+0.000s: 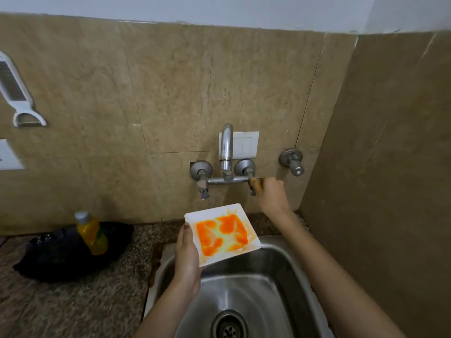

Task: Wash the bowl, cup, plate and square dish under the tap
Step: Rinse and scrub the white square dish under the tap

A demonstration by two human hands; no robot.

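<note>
I am looking down from a head camera at a stainless steel sink [275, 269] set into a speckled granite counter [61, 306], with a tan tiled wall behind it. My left hand [186, 259] holds a white square dish [222, 234] over the back left corner of the sink. The fingers are curled under its left edge and the thumb lies on top of the rim. The dish is tilted toward me and smeared with bright orange sauce over a yellowish centre.

My right hand [272, 195] reaches up to the wall-mounted tap [227, 152], its fingers closed around the right-hand tap handle [255, 185]. The curved spout sits above the dish, and I see no water running from it. A second handle [203, 189] hangs at the tap's left end, untouched.

On the counter to the left, a bottle of yellow liquid [91, 234] leans on a black cloth or bag [61, 254]. A white grater [14, 90] hangs on the wall at far left.
</note>
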